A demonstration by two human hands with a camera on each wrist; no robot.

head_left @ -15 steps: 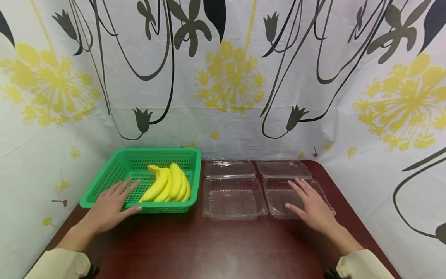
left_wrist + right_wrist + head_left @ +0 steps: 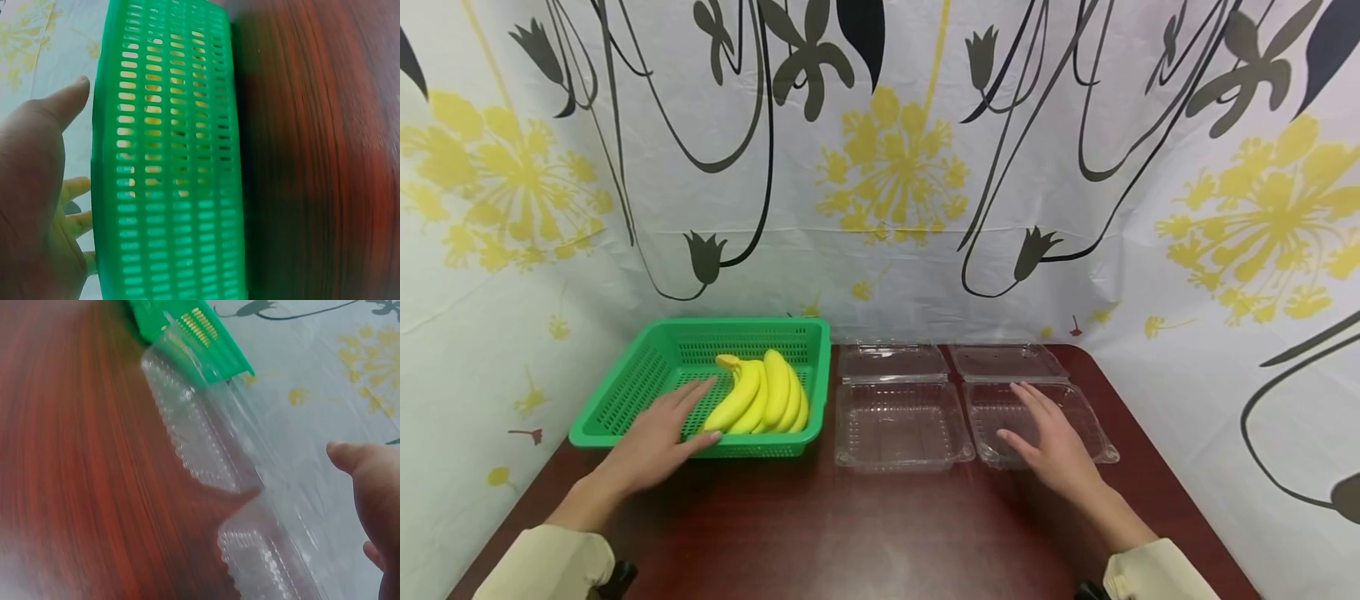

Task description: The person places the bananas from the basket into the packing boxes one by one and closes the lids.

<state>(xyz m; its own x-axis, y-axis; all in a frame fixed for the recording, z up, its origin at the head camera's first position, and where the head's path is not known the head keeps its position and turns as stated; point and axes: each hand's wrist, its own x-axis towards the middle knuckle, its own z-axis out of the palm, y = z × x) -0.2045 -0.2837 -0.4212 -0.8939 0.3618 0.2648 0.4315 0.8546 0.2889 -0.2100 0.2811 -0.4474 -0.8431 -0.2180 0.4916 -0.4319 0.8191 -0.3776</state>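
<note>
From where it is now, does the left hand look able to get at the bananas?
Probably yes: the left hand is open above the green basket's front rim, fingers pointing toward the bananas. The basket has no lid, and nothing visible covers the fruit.

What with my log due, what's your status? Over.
Left hand empty, at green basket. Right hand empty, by right-side clear container. Bananas in basket, unheld. No obstruction visible.
</note>
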